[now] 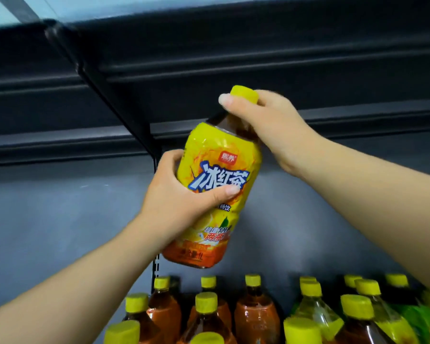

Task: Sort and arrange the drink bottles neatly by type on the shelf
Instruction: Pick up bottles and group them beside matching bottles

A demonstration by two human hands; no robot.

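Both hands grip iced tea bottle point(216, 184): left hand point(176, 202) mid, right hand point(266, 125) at neck.

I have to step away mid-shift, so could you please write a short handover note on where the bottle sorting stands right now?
Left hand: wrapped around the middle of a yellow-labelled plastic iced tea bottle.
Right hand: gripping that bottle's neck below the yellow cap.
Bottle is held in the air, above the shelf rows.
Done: orange-labelled tea bottles grouped left, green-labelled bottles right.
Left: place the held bottle with its type.
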